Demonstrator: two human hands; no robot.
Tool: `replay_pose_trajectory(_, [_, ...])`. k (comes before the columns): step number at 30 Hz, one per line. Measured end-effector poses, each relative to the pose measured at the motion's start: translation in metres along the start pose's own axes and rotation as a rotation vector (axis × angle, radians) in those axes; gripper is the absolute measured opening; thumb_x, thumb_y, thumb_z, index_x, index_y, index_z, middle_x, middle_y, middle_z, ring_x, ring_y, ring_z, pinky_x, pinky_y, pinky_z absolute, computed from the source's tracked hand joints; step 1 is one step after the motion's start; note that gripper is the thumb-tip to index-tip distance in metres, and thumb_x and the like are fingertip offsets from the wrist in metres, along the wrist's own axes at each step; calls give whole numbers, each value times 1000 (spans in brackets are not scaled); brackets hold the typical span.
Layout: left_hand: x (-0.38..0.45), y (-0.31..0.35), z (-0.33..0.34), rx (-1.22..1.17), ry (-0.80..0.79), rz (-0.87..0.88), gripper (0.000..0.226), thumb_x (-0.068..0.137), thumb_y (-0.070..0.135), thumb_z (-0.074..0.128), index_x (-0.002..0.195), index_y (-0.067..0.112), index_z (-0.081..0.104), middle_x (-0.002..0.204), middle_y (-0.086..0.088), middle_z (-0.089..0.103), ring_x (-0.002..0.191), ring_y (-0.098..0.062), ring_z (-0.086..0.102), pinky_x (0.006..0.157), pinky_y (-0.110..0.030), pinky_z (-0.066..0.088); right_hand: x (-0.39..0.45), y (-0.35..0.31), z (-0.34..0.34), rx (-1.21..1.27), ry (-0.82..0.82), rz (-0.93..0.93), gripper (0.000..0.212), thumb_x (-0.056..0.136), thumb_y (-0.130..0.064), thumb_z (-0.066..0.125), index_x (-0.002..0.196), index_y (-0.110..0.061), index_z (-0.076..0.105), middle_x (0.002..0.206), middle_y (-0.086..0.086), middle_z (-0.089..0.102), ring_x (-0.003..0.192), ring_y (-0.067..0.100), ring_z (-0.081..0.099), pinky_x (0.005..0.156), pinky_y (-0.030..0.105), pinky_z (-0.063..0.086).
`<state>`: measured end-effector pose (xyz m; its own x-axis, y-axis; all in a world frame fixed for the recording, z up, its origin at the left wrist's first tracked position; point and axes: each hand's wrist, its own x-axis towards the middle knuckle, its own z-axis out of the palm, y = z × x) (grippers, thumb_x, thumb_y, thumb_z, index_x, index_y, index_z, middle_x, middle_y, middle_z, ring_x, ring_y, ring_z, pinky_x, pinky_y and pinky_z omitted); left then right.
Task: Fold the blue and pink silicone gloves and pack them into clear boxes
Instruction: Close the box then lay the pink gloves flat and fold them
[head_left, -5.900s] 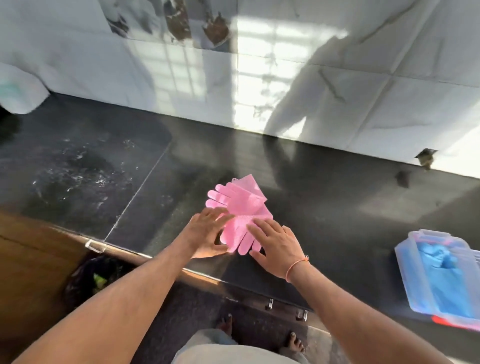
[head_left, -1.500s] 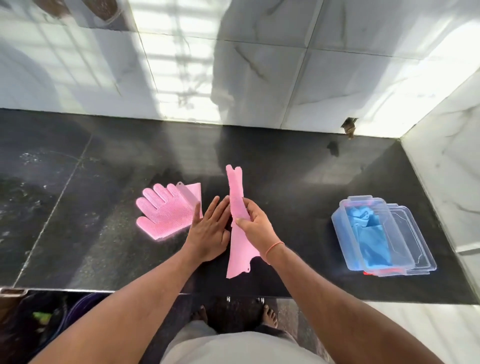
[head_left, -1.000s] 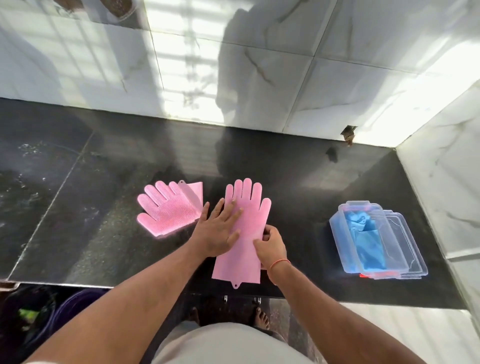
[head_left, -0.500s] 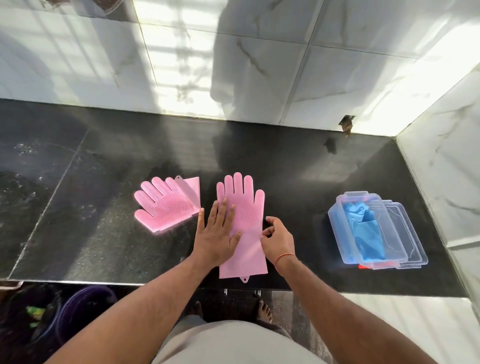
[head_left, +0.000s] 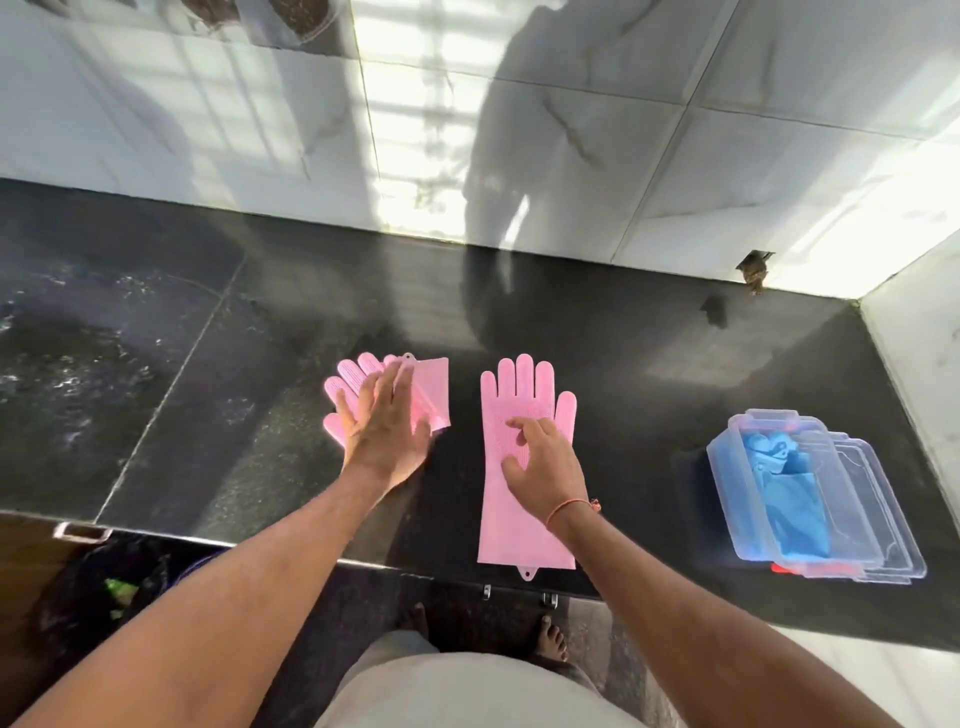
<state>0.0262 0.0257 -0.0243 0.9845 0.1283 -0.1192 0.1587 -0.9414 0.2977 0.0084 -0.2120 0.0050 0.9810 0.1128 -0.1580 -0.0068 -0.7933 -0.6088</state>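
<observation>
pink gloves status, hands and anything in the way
Left hand open on folded pink silicone glove. Right hand open on flat pink silicone glove. Nothing blocking.

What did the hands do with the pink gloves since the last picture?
The left hand left the flat pink glove and moved left onto the folded pink glove. The right hand slid from beside the flat glove onto its palm. Both gloves and the clear box with blue gloves stayed put.

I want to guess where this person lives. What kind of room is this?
Probably a kitchen at home, though I can't be sure. There's a long black stone counter against a white marble-tiled wall, and pink washing-up gloves being sorted beside a clear box.
</observation>
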Motion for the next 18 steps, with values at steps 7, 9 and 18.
replay_pose_trajectory(7, [-3,-71,-25,-147,63,-415,95,97,55,62,173,20,16,174,-4,23,152,-35,33,114,-60,40,48,-65,36,-56,-171,-86,46,100,-26,64,145,-17,65,138,4,72,129,27,63,116,42,47])
replay_pose_trajectory(9, [-7,-82,-25,-154,24,-447,99,97,62,61,173,19,14,171,-7,28,150,-35,37,115,-58,38,61,-81,45,-125,-218,-86,39,99,-26,60,136,-13,65,129,11,73,121,38,63,107,48,49])
replay_pose_trajectory(18, [5,-98,-27,-627,-57,-478,79,91,22,75,164,15,44,108,13,74,108,-15,69,89,-27,50,77,-114,76,-216,-315,93,7,91,-27,63,86,-23,61,96,2,65,103,31,56,88,47,55])
